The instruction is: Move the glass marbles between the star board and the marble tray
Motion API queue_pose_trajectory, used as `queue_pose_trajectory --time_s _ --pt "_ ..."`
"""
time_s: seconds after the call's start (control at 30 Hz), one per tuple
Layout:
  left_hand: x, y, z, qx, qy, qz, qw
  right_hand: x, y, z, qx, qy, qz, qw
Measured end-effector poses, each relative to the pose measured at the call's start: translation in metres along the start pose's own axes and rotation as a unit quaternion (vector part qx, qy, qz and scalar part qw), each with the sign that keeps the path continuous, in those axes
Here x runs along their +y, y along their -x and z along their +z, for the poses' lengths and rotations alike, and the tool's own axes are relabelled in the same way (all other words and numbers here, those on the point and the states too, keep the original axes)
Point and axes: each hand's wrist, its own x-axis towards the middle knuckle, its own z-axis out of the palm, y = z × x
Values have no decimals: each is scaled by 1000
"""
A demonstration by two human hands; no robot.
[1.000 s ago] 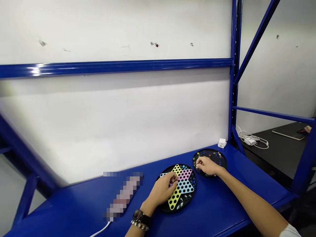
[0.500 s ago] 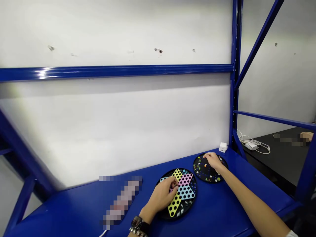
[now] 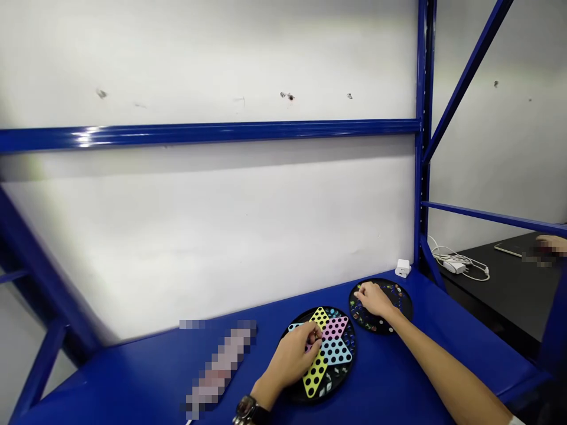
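Two hands, two round black boards, one overhead view. The left hand (image 3: 290,357), a wristwatch (image 3: 248,411) at its wrist, lies over the centre of the star-patterned Chinese checkers board (image 3: 315,378) at lower centre, its fingertips (image 3: 315,336) drawn together; any marble between them is hidden, so the grip cannot be told. The right hand (image 3: 374,299) rests on the smaller round tray (image 3: 401,310) just to the right, its fingers slightly curled among many small coloured marbles (image 3: 390,289), too small to count; whether it grips one cannot be told. The two boards sit just beside each other near the rear edge of the blue steel shelf (image 3: 133,378), with open shelf to their left up to one pixelated strip (image 3: 219,366). At right, beyond the shelf end, one white charger (image 3: 403,268) stands near one cable bundle (image 3: 456,265) on a black table (image 3: 496,307), with one tablet (image 3: 509,249) and a co-worker's hand (image 3: 551,243) at the frame edge.
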Motion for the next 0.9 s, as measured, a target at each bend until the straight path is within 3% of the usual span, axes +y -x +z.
queue_pose_trajectory --time_s 0.03,0.1,0.2,0.3,0.47,0.57,0.63,0.7,0.9 --pt "0 0 0 1 0 0 1000 4 -3 -7 9 -98 21 995" --pt "0 0 1 2 -1 0 1000 14 -9 -24 17 -300 65 952" --pt "0 -1 2 4 0 0 1000 34 -14 -52 46 -400 98 910" --pt "-1 -1 2 6 1 1 1000 57 -14 -70 94 -396 146 902" --pt "0 -1 1 2 -1 -1 1000 80 -11 -71 132 -274 175 937" --pt "1 -1 1 4 3 1 1000 80 -8 -65 112 -3 142 983" --pt "1 -1 2 6 4 -1 1000 75 -7 -60 62 188 106 974" --pt "0 -1 2 5 4 -3 1000 69 -7 -57 18 273 83 958" --pt "0 -1 2 4 2 -1 1000 60 -6 -52 -7 306 68 950"
